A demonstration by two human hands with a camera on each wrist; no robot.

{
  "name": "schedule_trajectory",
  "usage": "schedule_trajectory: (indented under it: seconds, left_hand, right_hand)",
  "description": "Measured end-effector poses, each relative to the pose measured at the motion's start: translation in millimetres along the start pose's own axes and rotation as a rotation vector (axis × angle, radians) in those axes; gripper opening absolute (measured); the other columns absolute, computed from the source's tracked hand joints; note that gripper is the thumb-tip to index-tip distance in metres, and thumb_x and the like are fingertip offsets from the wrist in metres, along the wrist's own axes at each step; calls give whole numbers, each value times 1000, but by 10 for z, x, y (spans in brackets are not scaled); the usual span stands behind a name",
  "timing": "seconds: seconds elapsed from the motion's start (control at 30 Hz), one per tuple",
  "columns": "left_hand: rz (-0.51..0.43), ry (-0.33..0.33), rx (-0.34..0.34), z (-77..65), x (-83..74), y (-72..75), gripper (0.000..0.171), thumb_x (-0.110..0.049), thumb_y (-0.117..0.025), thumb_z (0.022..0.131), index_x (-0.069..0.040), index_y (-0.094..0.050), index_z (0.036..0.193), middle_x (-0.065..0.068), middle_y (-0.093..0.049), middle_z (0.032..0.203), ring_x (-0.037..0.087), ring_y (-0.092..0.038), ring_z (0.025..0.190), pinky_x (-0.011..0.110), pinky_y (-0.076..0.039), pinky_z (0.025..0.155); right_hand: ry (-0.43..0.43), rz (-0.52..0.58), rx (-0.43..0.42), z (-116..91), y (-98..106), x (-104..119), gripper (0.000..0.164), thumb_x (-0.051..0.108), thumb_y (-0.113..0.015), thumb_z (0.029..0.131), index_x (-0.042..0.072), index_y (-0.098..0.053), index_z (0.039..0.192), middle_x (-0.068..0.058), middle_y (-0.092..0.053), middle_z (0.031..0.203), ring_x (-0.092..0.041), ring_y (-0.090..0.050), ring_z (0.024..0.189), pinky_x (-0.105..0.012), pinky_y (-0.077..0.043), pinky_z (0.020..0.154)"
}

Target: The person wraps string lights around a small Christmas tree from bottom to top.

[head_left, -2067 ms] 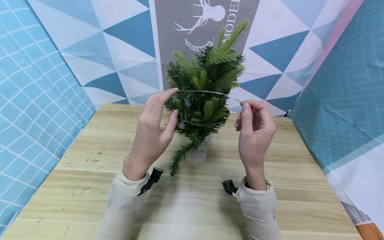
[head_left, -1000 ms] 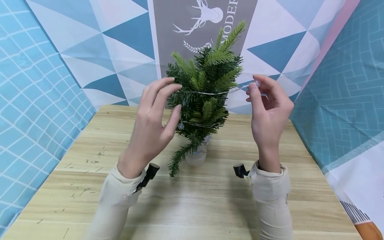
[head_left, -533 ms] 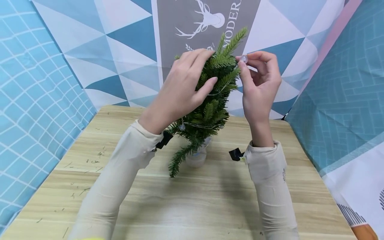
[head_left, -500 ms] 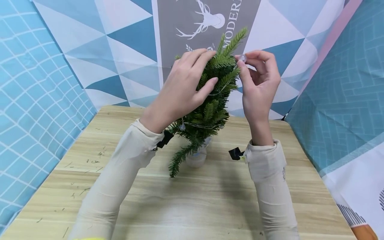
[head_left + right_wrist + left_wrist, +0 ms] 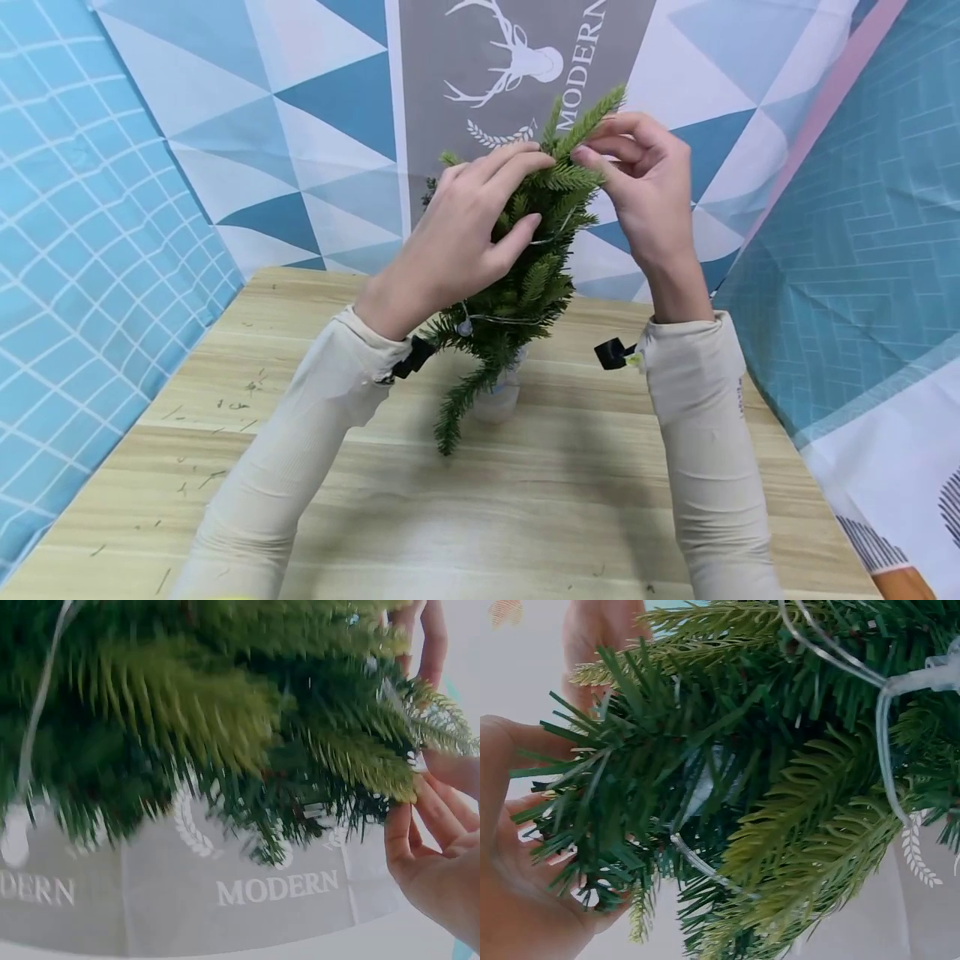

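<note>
A small artificial Christmas tree [image 5: 536,275] stands on the table in a pale base [image 5: 497,404]. A clear string of lights [image 5: 504,319] wraps it, with one bulb [image 5: 465,327] hanging low on the left. My left hand [image 5: 465,221] lies against the upper left branches, fingers loosely bent, thumb apart. At the top right, my right hand [image 5: 651,179] pinches the string of lights beside a bright green tip, its fingertips partly hidden by needles. In the left wrist view, a clear bulb [image 5: 711,780] sits among the needles. The right wrist view shows my right fingers [image 5: 442,817] at the treetop.
The wooden table [image 5: 465,517] carries several fallen needles [image 5: 240,406] at left. A patterned backdrop with a grey deer panel [image 5: 495,125] rises close behind the tree. Blue cloths [image 5: 60,208] flank both sides. Black wrist cameras [image 5: 611,354] jut from the sleeves.
My right hand has drawn the light string up from mid-tree to the top right, its bulb now hidden. My left hand has moved up and right onto the upper branches.
</note>
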State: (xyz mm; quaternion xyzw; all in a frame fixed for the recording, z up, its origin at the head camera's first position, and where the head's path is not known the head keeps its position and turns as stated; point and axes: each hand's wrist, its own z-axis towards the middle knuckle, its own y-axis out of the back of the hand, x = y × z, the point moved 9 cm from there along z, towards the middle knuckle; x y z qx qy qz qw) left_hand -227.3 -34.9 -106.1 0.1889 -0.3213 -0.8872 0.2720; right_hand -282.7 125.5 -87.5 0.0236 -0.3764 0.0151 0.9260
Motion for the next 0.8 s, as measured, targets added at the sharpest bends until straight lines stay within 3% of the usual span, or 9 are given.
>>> schedule_trajectory:
  seconds: [0.07,0.17,0.3,0.47,0.57,0.67,0.8]
  left_hand:
    - [-11,-1,-2,-12,18,-8,47,-23,-58,100,-10,-49,144,5,-45,152,12,-36,142,40,-29,114]
    - [-32,0,-9,-37,58,-19,47,-22,-57,100,-12,-49,144,3,-44,153,10,-35,142,40,-28,114]
    - [-62,-11,-40,-74,113,-7,46,-20,-58,99,-13,-49,144,4,-44,153,12,-36,143,44,-29,114]
    - [-74,-24,-73,-105,177,19,46,-19,-58,99,-13,-49,144,6,-43,153,15,-37,142,45,-29,116]
    - [-71,-44,-105,-140,170,43,46,-18,-57,100,-12,-49,144,8,-44,152,17,-37,142,41,-26,118]
    - [-54,-62,-146,-217,144,76,46,-18,-56,100,-10,-49,145,11,-43,152,19,-35,144,37,-21,121]
    - [-61,-64,-213,-403,139,141,45,-18,-56,100,-8,-50,143,12,-41,154,24,-32,145,41,-19,121]
  right_hand:
    - [41,-93,68,33,-45,30,12,-3,-72,88,-2,-75,99,-3,-75,88,-15,-59,69,-23,-36,59]
    - [66,-209,147,52,-101,35,12,-1,-70,90,-3,-77,99,-3,-72,93,-15,-56,73,-20,-37,59]
    - [53,-431,285,-1,-168,8,22,2,-57,97,-1,-75,109,-2,-64,109,-15,-54,97,-23,-44,82]
    - [127,-683,418,-97,-214,32,26,7,-48,100,3,-73,108,-7,-52,134,-22,-44,118,-40,-36,95]
    - [188,-697,391,-157,-205,76,28,2,-46,99,3,-72,108,-8,-50,142,-26,-45,121,-43,-32,100]
    - [239,-654,277,-252,-157,172,35,-2,-44,98,5,-70,120,-6,-52,143,-23,-48,124,-35,-37,102]
    - [298,-546,139,-485,-64,347,35,-8,-47,98,-3,-63,129,-17,-57,137,-24,-49,126,-30,-46,98]
